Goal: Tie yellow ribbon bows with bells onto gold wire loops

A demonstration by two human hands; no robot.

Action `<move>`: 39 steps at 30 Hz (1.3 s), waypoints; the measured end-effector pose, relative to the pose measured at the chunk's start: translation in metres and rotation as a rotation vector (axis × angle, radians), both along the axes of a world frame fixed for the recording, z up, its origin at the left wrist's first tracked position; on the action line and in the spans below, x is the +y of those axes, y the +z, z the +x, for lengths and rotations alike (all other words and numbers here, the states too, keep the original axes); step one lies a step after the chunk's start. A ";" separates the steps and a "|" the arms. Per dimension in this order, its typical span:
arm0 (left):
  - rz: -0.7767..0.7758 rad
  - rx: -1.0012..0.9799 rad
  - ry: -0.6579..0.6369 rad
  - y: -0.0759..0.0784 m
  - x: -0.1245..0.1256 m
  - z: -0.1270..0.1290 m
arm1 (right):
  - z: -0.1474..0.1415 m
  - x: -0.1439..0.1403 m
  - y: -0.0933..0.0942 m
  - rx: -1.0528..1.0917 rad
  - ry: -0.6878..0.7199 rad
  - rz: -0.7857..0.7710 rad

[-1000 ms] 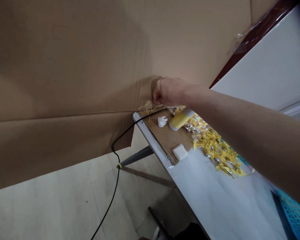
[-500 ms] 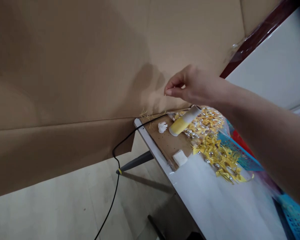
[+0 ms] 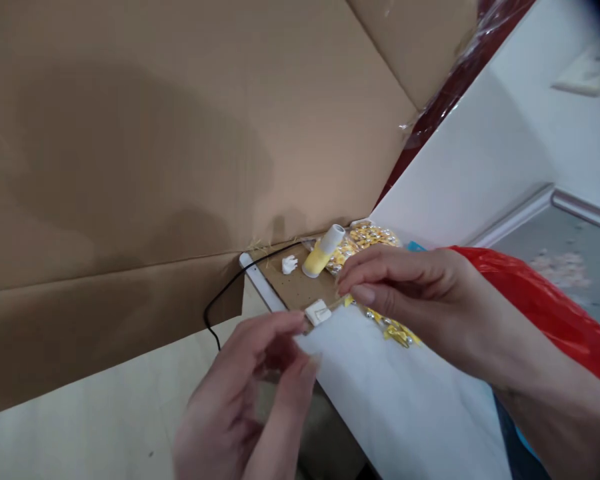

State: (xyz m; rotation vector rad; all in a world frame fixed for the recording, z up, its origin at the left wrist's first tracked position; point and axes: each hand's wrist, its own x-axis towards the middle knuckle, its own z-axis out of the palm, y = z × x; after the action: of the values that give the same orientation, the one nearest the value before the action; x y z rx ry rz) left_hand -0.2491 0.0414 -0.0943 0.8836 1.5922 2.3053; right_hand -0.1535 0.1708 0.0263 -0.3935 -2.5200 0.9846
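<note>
My right hand [image 3: 405, 283] pinches a thin yellowish strand [image 3: 337, 303] between thumb and fingertips, above the white-covered table. A bit of yellow shows at the fingertips; its shape is too small to make out. Facing it from the lower left is my left hand [image 3: 255, 400], thumb and index finger apart with nothing visible between them. A small white square pad [image 3: 319, 312] lies behind the gap between the hands. Partly hidden under my right hand are yellow ribbon pieces with silver beads [image 3: 400, 333].
A yellow-and-white tube [image 3: 323, 252], a crumpled white piece [image 3: 289, 265] and a clear bag of beaded ribbon pieces [image 3: 375, 235] sit at the table's far end. A black cable [image 3: 225, 290] crosses its corner. Cardboard [image 3: 155, 167] stands behind; a red plastic bag [image 3: 535, 293] is at right.
My right hand has come down and nearer from in front of the cardboard. My left hand has entered from below. The view has swung right, showing more wall and the red bag.
</note>
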 end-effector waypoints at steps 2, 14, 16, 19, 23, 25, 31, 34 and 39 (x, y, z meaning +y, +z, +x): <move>-0.011 0.006 -0.075 0.016 0.009 0.002 | 0.008 -0.006 0.001 0.029 0.001 0.040; -0.093 0.033 -0.180 0.028 0.012 0.021 | 0.049 -0.014 0.001 0.007 -0.170 -0.085; -0.086 0.063 -0.188 0.030 0.012 0.022 | 0.051 -0.013 0.000 0.000 -0.189 -0.190; -0.070 0.124 -0.211 0.031 0.012 0.021 | 0.047 -0.014 -0.004 -0.010 -0.203 -0.306; -0.051 0.181 -0.241 0.030 0.012 0.022 | 0.038 -0.018 -0.013 -0.002 -0.200 -0.455; -0.044 0.190 -0.231 0.029 0.011 0.022 | 0.034 -0.019 -0.018 0.041 -0.174 -0.520; -0.055 0.155 -0.203 0.023 0.011 0.014 | 0.029 -0.011 -0.022 0.059 -0.158 -0.465; -0.047 0.106 -0.205 0.019 0.012 0.010 | 0.028 -0.008 -0.022 0.090 -0.139 -0.477; -0.053 0.068 -0.218 0.015 0.013 0.009 | 0.024 -0.010 -0.022 0.096 -0.075 -0.528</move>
State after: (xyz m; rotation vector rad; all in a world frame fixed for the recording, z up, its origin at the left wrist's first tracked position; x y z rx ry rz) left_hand -0.2404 0.0544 -0.0788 1.0757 1.4924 2.0957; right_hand -0.1293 0.1610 0.0038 -0.5692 -2.1165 1.5934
